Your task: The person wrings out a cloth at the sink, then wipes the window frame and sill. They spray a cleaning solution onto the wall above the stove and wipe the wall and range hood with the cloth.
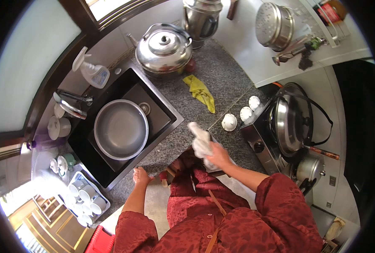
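My right hand (218,155) is closed on a crumpled white cloth (201,142), blurred, just above the counter's front edge beside the corner. Below the sink, my left hand (141,176) rests at the granite counter's edge, holding nothing that I can see. A round grey metal basin (121,129) sits in the black sink (157,117). Farther back a yellow-green cloth (200,93) lies on the granite counter (225,76). Several small white lidded cups or lids, one of them a white lid (229,122), stand by the gas stove (257,145).
A large metal kettle (164,47) stands behind the sink. A spray bottle (92,71) and a faucet (70,102) are along its far side. A rack of white mugs (86,199) is at left. On the stove is a lidded wok (288,126), with a pot (309,169) nearby.
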A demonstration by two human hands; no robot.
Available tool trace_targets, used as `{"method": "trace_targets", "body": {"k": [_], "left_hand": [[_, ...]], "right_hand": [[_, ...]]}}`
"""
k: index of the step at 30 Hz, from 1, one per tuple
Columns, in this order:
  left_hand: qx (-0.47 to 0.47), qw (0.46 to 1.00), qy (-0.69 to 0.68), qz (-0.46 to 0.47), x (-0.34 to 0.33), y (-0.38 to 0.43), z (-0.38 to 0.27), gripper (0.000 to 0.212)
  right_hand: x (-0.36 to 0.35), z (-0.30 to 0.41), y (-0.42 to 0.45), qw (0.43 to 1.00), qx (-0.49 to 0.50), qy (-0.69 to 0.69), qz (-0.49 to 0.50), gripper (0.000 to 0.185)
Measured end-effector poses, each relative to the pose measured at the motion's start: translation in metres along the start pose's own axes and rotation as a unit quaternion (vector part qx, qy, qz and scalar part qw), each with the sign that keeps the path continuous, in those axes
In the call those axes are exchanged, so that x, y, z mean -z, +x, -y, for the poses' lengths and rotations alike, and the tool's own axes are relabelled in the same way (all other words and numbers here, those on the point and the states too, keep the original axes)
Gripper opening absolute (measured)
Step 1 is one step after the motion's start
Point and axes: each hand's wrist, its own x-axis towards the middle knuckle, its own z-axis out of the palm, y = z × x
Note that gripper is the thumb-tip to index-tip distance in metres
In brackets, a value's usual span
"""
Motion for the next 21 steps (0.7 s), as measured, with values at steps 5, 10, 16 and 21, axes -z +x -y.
{"method": "trace_targets", "body": {"k": [5,10,16,21], "left_hand": [[-0.061,0.997,-0.042,-0.008,-0.027,-0.007,0.014,0.066],[-0.077,0.958,-0.174,0.215,-0.13,-0.108,0.036,0.067],[-0.087,0.867,-0.272,0.408,-0.123,-0.182,0.036,0.056],[-0.138,0.755,-0.321,0.555,-0.065,-0.233,0.039,0.048]], "right_hand": [[0.037,-0.099,-0.024,0.977,-0.143,-0.151,-0.037,0.051],[0.031,-0.153,-0.028,0.969,-0.154,-0.185,-0.051,0.057],[0.026,-0.164,-0.019,0.963,-0.231,-0.137,-0.01,0.059],[0.032,-0.164,-0.016,0.964,-0.227,-0.139,0.014,0.06]]}}
